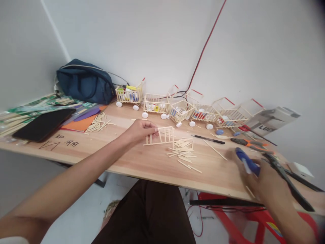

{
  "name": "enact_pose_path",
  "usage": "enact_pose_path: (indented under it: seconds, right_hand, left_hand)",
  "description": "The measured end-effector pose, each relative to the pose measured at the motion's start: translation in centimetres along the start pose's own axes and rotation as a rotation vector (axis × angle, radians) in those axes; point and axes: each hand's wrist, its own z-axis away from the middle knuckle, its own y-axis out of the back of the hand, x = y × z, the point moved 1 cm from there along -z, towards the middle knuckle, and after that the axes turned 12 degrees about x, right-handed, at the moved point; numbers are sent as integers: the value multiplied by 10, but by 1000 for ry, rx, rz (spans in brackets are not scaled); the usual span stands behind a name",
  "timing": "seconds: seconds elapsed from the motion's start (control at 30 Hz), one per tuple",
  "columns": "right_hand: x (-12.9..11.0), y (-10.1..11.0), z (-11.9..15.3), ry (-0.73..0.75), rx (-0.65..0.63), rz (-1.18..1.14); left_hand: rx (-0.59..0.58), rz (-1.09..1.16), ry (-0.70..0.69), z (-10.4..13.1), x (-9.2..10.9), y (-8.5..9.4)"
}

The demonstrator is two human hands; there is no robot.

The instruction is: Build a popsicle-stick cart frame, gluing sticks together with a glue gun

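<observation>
My left hand [144,130] pinches the left part of a small wooden stick frame [166,135], held just above the table. Right beside the frame lies a loose pile of short sticks [183,150]. My right hand [264,176], blurred, is closed round a blue and white object [247,162] over the right side of the table. A single longer stick [215,150] lies between the pile and my right hand. Several little stick carts [205,113] with white or blue wheels and red handles stand in a row along the wall.
A blue bag [85,81], a black phone-like slab [43,124], orange paper [78,124] and another stick pile [98,122] are at the left. A black pen [208,139], orange-handled pliers [250,144], a black-handled tool [289,183] and a box [276,120] lie rightward. Below is a red stool [256,223].
</observation>
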Motion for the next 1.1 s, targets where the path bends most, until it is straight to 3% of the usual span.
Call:
enact_pose_path:
  seconds: [0.1, 0.2, 0.3, 0.53, 0.67, 0.83, 1.1]
  right_hand:
    - [-20, 25, 8, -133, 126, -231]
    - [-51, 45, 18, -304, 97, -632]
    - [-84, 53, 29, -392, 31, -880]
    - [-141, 47, 44, -62, -200, -993]
    - [-166, 38, 45, 86, -283, -930]
    - [-183, 30, 44, 131, -278, -846]
    - [-189, 24, 44, 131, -299, -858]
  left_hand:
    - [18, -27, -41, 1, 2, 0]
    - [15, -75, -98, 3, 4, 0]
    - [3, -137, -165, 4, 6, 1]
    - [58, -249, -363, 7, 8, 1]
    - [114, -318, -470, 10, 8, 0]
    - [153, -399, -533, 13, 9, 0]
    - [159, -434, -556, 16, 9, -1]
